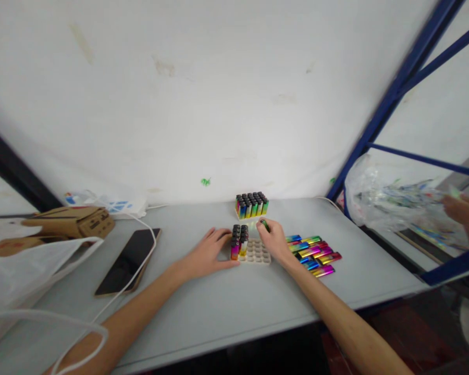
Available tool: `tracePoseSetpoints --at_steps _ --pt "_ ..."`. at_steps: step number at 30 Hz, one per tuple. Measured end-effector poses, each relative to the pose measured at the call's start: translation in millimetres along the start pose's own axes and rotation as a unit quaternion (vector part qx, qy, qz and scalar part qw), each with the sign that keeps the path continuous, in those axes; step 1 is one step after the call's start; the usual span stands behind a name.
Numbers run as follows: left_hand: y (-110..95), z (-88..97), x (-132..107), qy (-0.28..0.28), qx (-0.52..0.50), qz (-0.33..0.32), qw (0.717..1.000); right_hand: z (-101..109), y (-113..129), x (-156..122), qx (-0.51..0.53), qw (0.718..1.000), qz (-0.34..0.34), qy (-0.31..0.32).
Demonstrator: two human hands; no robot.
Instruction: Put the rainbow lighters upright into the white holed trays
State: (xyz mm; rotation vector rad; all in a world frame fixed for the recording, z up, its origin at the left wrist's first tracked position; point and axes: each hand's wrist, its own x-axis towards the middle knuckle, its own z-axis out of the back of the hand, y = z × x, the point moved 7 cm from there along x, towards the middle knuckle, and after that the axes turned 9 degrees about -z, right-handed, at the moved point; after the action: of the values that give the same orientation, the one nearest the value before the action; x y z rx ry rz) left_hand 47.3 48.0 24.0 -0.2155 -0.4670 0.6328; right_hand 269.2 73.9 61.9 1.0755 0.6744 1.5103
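Observation:
A pale tray with round-cornered holes [260, 252] lies on the table, its left columns filled with upright lighters [239, 240]. My left hand [208, 252] rests flat at the tray's left side, fingers and thumb spread; its fingertips reach the tray's edge. Above the tray's far right part, my right hand [274, 238] pinches a green lighter [264, 224], partly hidden by the fingers. Loose shiny lighters [312, 253] in several colours lie in a pile just right of my right hand. Behind, near the wall, stands a second tray full of upright lighters [252, 204].
On the left lie a phone [128, 260] with a white cable [150, 247] across it, a cardboard box [76, 221] and a white plastic bag [27, 265]. A blue metal frame [375, 120] edges the right side. Beyond it, another person's hand [467, 211] is near clear plastic bags [391, 200].

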Motion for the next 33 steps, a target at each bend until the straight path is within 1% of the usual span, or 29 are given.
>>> tracePoseSetpoints --at_steps 3,6,8,11,12,14,16,19,22,25,27,30,33 --pt "-1 -0.2 0 0.000 -0.007 -0.001 1.000 4 7 -4 -0.001 1.000 0.018 0.020" --pt "-1 -1.2 0 0.007 -0.016 0.005 1.000 6 14 -8 -0.026 0.996 0.032 0.078" --pt "-2 -1.6 0 0.010 -0.020 0.008 1.000 7 20 -10 -0.058 0.990 0.063 0.111" --pt "-2 -1.8 0 0.010 -0.023 0.008 1.000 11 29 -13 -0.104 0.980 0.119 0.117" --pt "-2 -1.9 0 0.011 -0.024 0.008 1.000 12 29 -14 -0.116 0.978 0.122 0.121" --pt "-2 -1.9 0 0.010 -0.024 0.009 1.000 9 27 -17 -0.130 0.975 0.105 0.150" --pt "-2 -2.0 0 0.009 -0.023 0.008 1.000 6 25 -22 -0.124 0.970 0.088 0.190" --pt "-2 -2.8 0 0.007 -0.021 0.008 1.000 1 26 -30 -0.103 0.964 0.087 0.230" --pt "-1 -3.7 -1 0.002 -0.021 0.004 1.000 -1 29 -35 -0.121 0.957 0.115 0.237" --pt "1 -4.0 -1 0.000 -0.022 -0.001 1.000 -6 33 -41 -0.164 0.941 0.167 0.246" --pt "1 -3.2 -1 -0.002 -0.023 -0.003 1.000 -10 34 -45 -0.195 0.928 0.189 0.254" --pt "1 -1.6 -1 -0.001 -0.025 -0.007 1.000 -16 37 -50 -0.248 0.914 0.188 0.261" --pt "0 -1.1 0 0.004 -0.025 -0.007 1.000 -21 41 -51 -0.324 0.903 0.159 0.235"
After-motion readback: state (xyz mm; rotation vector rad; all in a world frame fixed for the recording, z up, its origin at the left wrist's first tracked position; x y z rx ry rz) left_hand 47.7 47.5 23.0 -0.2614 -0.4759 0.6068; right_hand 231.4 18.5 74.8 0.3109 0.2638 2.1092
